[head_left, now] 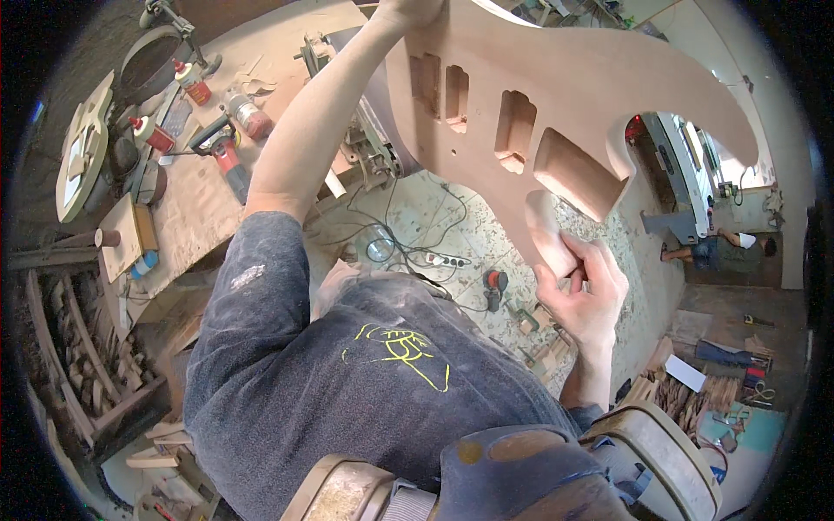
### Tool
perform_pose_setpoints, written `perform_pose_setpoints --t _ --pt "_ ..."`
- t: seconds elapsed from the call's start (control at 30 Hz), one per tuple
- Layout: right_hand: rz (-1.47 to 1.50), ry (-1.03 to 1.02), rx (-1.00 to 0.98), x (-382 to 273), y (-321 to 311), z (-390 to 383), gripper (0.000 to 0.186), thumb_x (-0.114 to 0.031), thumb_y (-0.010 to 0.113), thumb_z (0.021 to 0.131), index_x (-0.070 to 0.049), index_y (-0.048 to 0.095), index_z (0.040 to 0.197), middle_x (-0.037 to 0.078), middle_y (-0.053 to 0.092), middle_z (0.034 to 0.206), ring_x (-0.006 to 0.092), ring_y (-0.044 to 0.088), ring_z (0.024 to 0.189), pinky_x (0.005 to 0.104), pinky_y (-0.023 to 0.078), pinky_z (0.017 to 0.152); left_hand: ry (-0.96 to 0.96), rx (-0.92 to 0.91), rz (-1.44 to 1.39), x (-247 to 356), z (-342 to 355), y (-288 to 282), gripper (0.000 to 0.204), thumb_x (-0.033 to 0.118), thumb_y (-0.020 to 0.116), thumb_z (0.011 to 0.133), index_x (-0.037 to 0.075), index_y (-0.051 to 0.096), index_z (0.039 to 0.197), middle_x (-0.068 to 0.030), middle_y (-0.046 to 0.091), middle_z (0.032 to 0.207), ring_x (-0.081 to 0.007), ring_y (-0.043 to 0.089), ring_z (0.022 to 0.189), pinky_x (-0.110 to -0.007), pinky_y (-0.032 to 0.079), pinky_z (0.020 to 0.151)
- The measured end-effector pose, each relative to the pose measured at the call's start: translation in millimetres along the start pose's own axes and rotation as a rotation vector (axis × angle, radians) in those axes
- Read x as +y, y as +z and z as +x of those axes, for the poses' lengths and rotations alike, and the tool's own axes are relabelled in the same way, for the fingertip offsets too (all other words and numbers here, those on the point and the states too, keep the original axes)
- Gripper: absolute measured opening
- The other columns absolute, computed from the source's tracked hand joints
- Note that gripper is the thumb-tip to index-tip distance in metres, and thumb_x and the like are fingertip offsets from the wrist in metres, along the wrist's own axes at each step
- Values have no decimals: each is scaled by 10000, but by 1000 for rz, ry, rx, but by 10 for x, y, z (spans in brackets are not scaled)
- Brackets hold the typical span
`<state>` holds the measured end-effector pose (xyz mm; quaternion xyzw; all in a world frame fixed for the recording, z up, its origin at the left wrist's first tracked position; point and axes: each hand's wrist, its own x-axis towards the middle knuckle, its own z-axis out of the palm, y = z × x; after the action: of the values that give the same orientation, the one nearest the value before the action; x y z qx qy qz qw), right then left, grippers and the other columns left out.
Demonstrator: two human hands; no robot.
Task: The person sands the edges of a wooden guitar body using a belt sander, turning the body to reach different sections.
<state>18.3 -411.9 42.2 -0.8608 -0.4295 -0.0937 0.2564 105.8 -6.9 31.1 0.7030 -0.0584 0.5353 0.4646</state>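
Note:
An unpainted wooden electric guitar body [486, 82], with several cavities cut into its face, is held up in front of me, tilted. My left hand [410, 12] is on its upper left edge, cut by the top of the picture, and its fingers are mostly hidden. Low on the body, my right hand [591, 291] has thumb and fingers closed around the tip of a rounded horn [547, 233]. A second, longer horn [725, 113] points away to the right.
On the left, a workbench [213, 174] bears red-and-white bottles [191, 82], a red power tool [228, 161] and another guitar body [85, 148]. Cables [391, 221] and a red-and-black sander [494, 286] lie on the dusty floor. Another person [725, 249] is far right; a respirator [521, 473] shows below.

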Motion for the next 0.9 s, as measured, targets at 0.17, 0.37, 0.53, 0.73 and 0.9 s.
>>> perform_pose_setpoints --t 0.17,0.37,0.53,0.73,0.9 --pt "-43 -52 -14 -37 -152 209 401 -197 850 657 -40 710 999 48 534 693 145 459 490 268 401 477 -48 48 -39 -291 42 68 504 274 440 999 -22 644 645 -109 609 560 -177 562 548 -344 447 606" --pt "-15 -218 -10 -144 -294 507 306 -102 796 673 -9 709 951 51 532 696 141 535 534 268 432 499 -296 0 -267 -744 46 -154 503 357 442 1023 8 665 740 -73 652 688 -172 573 649 -343 467 677" --pt "-45 -276 -18 -184 -369 782 272 -151 787 701 -25 710 928 49 567 725 151 600 568 277 493 514 -419 26 -231 -830 -26 -268 586 350 367 1033 -1 649 658 -40 622 634 -124 521 599 -310 425 623" --pt "-44 -264 -34 -346 -436 1037 243 -242 755 724 -34 689 829 98 628 775 273 664 653 349 555 608 -486 111 -275 -1077 -50 -280 604 383 367 1037 -1 645 663 -33 620 634 -116 517 588 -301 418 608" --pt "-70 -289 -44 -384 -477 1293 241 -260 736 740 -38 688 819 96 648 788 275 671 669 370 552 629 -550 135 -355 -1283 -120 -370 563 398 374 1036 25 630 700 -32 637 688 -113 524 608 -293 419 607"
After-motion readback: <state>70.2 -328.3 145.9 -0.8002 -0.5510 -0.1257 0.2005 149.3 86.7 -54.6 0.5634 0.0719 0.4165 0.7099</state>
